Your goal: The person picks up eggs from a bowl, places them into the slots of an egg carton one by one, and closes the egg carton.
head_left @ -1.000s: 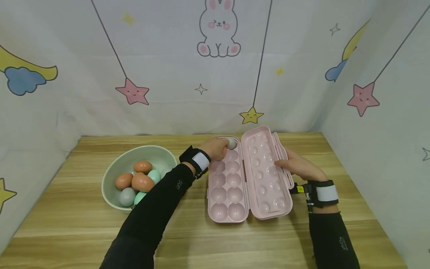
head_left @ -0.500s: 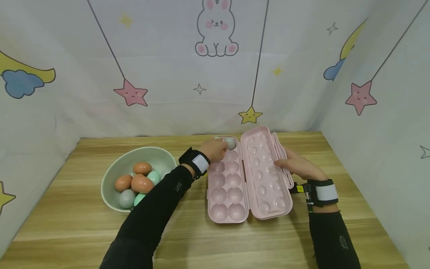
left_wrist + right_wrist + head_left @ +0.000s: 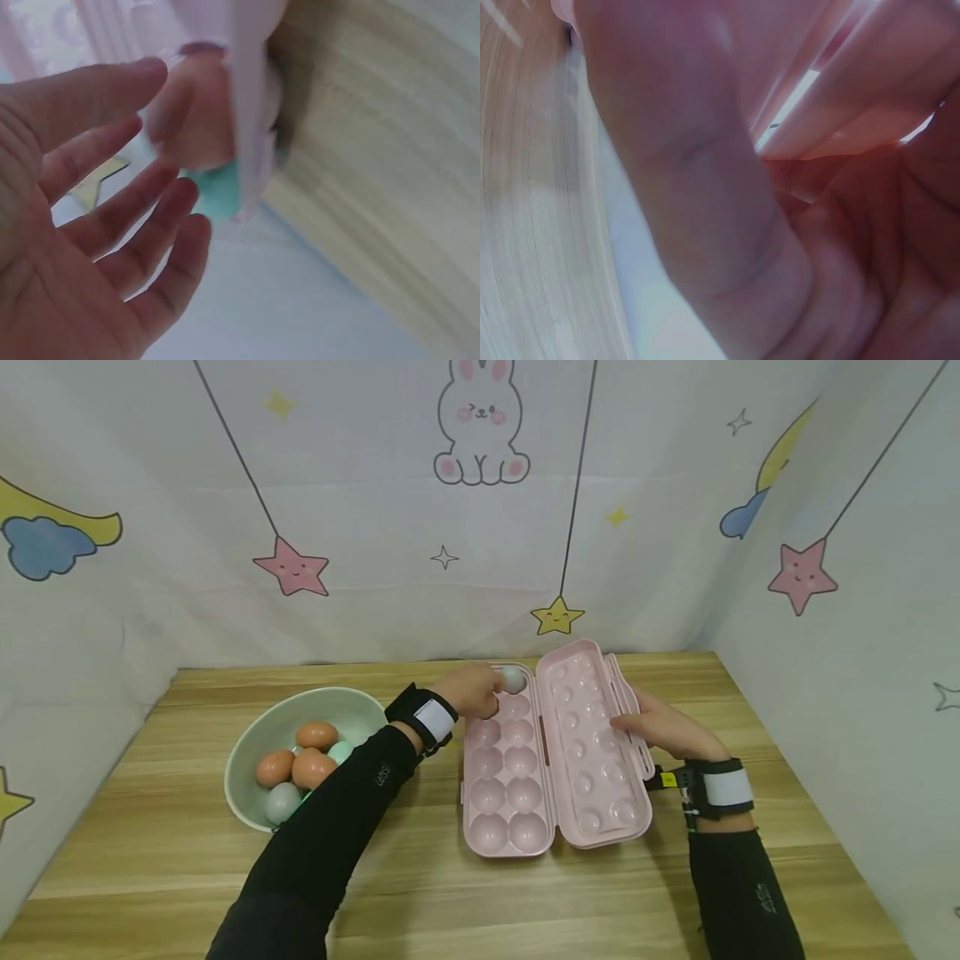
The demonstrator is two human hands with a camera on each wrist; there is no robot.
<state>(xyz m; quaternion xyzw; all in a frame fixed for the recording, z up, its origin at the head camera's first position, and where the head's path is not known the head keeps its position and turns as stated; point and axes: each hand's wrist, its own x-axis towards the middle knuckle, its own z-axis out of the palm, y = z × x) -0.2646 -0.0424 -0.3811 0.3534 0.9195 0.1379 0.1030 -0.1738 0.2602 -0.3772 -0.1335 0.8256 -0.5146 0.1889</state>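
In the head view my left hand point(image 3: 467, 690) is over the back left of a pink egg carton point(image 3: 504, 793), its fingers beside a pale grey-green egg point(image 3: 513, 680) in the back right cup. The left wrist view shows the fingers loosely spread and holding nothing, with a brown egg point(image 3: 201, 120) and a teal egg point(image 3: 217, 193) in the carton beyond; the hand hides these in the head view. My right hand point(image 3: 671, 727) grips the raised lid point(image 3: 577, 727) by its right edge, thumb on the inner face. Its other fingers are mostly hidden behind the lid.
On the left of the wooden table point(image 3: 420, 893) stands a pale green bowl point(image 3: 348, 714) with several brown, teal and grey eggs, partly covered by my left sleeve point(image 3: 330, 835). A white printed curtain point(image 3: 375, 510) closes off the back and sides.
My left hand has let go of the grey-green egg and shifted slightly left, leaving the egg in its cup. My right hand keeps hold of the lid, which stays at the same angle.
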